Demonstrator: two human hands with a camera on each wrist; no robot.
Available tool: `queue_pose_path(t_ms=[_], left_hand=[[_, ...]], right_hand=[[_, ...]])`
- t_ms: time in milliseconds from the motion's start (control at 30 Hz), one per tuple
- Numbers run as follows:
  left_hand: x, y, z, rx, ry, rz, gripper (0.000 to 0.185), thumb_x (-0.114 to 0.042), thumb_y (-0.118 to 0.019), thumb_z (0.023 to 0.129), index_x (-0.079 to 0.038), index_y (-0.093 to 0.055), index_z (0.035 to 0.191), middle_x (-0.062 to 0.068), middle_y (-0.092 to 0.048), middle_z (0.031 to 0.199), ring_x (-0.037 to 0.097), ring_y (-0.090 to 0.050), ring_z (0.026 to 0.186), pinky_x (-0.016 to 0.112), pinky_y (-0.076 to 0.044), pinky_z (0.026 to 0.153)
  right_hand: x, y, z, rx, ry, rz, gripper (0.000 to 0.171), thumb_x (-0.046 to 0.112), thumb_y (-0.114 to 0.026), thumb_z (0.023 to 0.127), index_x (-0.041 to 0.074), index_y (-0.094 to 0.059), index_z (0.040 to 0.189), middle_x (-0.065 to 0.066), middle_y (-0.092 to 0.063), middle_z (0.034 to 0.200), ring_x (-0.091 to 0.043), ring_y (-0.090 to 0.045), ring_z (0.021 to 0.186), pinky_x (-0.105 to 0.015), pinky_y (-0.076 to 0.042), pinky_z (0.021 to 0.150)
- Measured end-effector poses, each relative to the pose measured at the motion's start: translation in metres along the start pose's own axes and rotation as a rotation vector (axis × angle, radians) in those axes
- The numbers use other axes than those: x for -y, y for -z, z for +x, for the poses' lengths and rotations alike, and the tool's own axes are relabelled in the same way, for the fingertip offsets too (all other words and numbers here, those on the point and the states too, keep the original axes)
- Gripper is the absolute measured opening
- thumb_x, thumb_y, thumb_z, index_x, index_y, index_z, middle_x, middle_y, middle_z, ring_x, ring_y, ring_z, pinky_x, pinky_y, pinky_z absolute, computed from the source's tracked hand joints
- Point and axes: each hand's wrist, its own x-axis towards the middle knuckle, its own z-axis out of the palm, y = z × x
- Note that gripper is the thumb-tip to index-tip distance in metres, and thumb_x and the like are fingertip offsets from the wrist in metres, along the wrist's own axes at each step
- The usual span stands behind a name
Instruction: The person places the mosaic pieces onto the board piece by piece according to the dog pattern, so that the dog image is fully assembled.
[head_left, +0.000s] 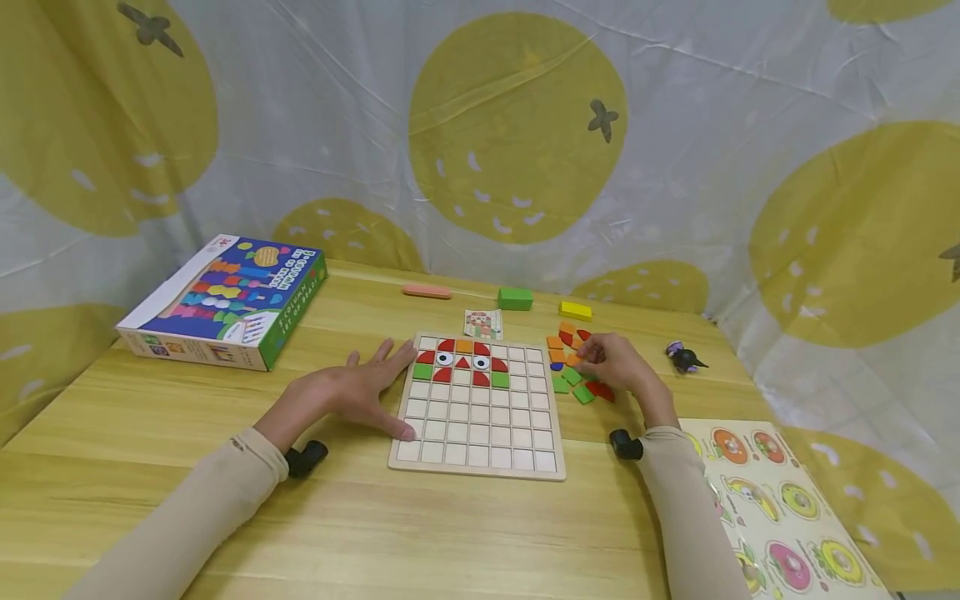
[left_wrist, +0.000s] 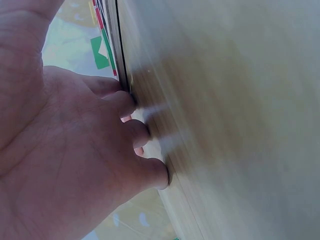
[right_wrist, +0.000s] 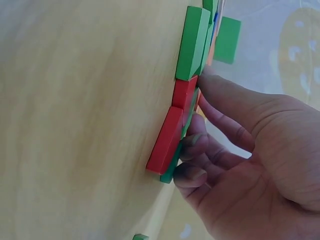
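My left hand (head_left: 360,393) is spread along the left edge of a wooden grid board (head_left: 477,457), fingertips at its upper left corner and thumb over its lower left. In the left wrist view, the fingers (left_wrist: 137,132) reach the tabletop. Red, green and orange tiles and two round eye tiles (head_left: 482,363) form a face pattern in the board's upper rows. My right hand (head_left: 618,364) is at the loose tiles right of the board, thumb and forefinger bent together at an orange tile (head_left: 573,360); I cannot tell if they grip it. Red tiles (right_wrist: 166,140) lie beside the fingers.
A small picture card (head_left: 483,324) lies behind the board. Farther back are a pink stick (head_left: 427,291), a green block (head_left: 515,299) and a yellow block (head_left: 575,311). A toy box (head_left: 225,304) stands at left. At right are a small black figure (head_left: 684,358) and a fruit puzzle board (head_left: 765,467).
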Motion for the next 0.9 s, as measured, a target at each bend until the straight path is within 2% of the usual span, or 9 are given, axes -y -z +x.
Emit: queue_pose_path(t_ms=[333,500,667,900], left_hand=[[0.0,0.0,0.0,0.004,0.009,-0.002,0.132,-0.064,-0.085,0.085,-0.007,-0.006,0.174,0.02,0.003,0.181,0.044,0.011,0.166,0.073,0.006,0.127],[-0.001,0.0,0.0,0.004,0.012,-0.001,0.132,-0.064,-0.085,0.086,-0.006,-0.006,0.174,0.021,0.003,0.18,0.044,0.011,0.165,0.073,0.005,0.127],[-0.001,0.0,0.0,0.003,0.01,-0.004,0.131,-0.063,-0.085,0.086,-0.006,-0.006,0.174,0.021,0.003,0.181,0.044,0.011,0.165,0.073,0.006,0.127],[0.0,0.0,-0.001,0.003,0.003,-0.003,0.131,-0.063,-0.085,0.086,-0.005,-0.006,0.174,0.021,0.003,0.181,0.044,0.011,0.165,0.073,0.005,0.127]], right_hand=[[0.001,0.0,-0.001,0.006,-0.004,-0.005,0.012,0.008,-0.074,0.102,-0.002,-0.069,0.107,-0.011,-0.066,0.094,-0.024,-0.059,0.084,-0.035,-0.052,0.078],[0.002,0.004,-0.006,-0.024,-0.015,-0.003,0.017,0.012,-0.076,0.102,-0.002,-0.073,0.111,-0.012,-0.068,0.097,-0.025,-0.06,0.087,-0.038,-0.053,0.08],[-0.005,0.011,-0.012,-0.046,0.005,-0.016,0.021,0.013,-0.078,0.101,-0.003,-0.075,0.113,-0.014,-0.071,0.099,-0.027,-0.064,0.091,-0.042,-0.055,0.083],[-0.01,0.016,-0.014,-0.048,-0.005,-0.018,0.021,0.016,-0.08,0.1,-0.001,-0.077,0.112,-0.014,-0.073,0.1,-0.028,-0.067,0.092,-0.04,-0.056,0.08]])
